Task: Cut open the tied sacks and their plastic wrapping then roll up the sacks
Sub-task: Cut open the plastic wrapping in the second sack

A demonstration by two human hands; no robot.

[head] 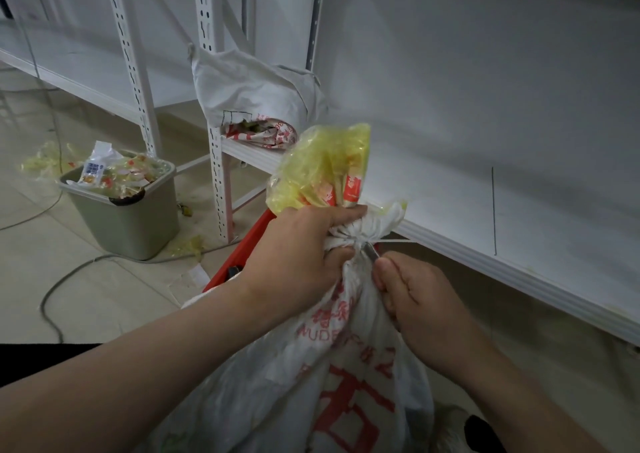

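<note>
Head view: left grip (304, 244) round sack neck (363, 224), right grip (412, 296) round half-hidden blade (370, 252).

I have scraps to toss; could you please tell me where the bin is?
Head view, left side: the bin stands on the floor by the shelf post.

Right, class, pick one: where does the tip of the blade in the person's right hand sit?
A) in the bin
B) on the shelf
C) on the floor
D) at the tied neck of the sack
D: the right hand holds the blade with its tip at the tied neck of the sack, which the left hand grips.
</note>
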